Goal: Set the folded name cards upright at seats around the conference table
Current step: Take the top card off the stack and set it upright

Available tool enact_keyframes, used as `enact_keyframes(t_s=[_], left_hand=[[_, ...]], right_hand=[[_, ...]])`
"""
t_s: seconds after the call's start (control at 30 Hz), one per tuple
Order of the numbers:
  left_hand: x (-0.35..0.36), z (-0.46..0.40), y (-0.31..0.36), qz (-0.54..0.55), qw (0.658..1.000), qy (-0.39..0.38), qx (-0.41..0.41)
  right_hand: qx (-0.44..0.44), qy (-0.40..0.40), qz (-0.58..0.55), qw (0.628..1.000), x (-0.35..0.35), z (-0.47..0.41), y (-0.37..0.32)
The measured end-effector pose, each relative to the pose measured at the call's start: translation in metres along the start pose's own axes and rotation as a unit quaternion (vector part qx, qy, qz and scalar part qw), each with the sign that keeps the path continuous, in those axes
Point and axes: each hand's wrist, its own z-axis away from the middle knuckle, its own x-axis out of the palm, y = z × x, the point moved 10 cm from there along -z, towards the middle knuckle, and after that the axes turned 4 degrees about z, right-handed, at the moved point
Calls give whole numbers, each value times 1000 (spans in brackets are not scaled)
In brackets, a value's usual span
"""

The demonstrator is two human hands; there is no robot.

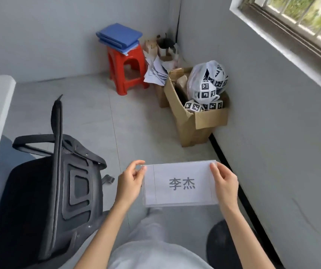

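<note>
light: soft daylight, evenly bright | source: window point(299, 22) at upper right | shadows: faint, soft under the stool point(125, 69) and beside the cardboard box point(198, 121) | glare: greenery outside slightly washed out | distortion: wide-angle bending of walls and window frame toward edges | focus: mild softness overall, chair point(45, 191) edges slightly smeared

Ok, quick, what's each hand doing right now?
Left hand: pinches the left end of the name card.
Right hand: grips the card's right end, thumb on its front.
</note>
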Motion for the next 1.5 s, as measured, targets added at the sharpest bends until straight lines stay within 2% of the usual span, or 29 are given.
enact_keyframes(t_s=[0.13,0.3,0.57,0.73,0.93,1.1,1.2,1.5], left_hand=[[-7,-96,37,-2,1000,18,7],[-33,-200,57,30,998,44,-35],[-109,-346,60,50,979,182,-77],[-174,-396,52,84,934,323,-128],[-253,-410,19,132,850,471,-198],[-318,-433,-27,130,799,534,-245],[-368,-461,-50,130,791,540,-256],[-537,-533,-70,127,769,565,-271]], right_hand=[[-20,5,-25,999,26,-93,-59],[-49,-27,-51,997,86,-194,-120],[-111,-183,-53,975,258,-359,-210],[-179,-315,3,932,400,-431,-288],[-232,-450,24,862,562,-427,-357],[-246,-522,50,815,696,-406,-384],[-266,-546,69,791,770,-396,-407],[-303,-579,87,752,955,-366,-513]])
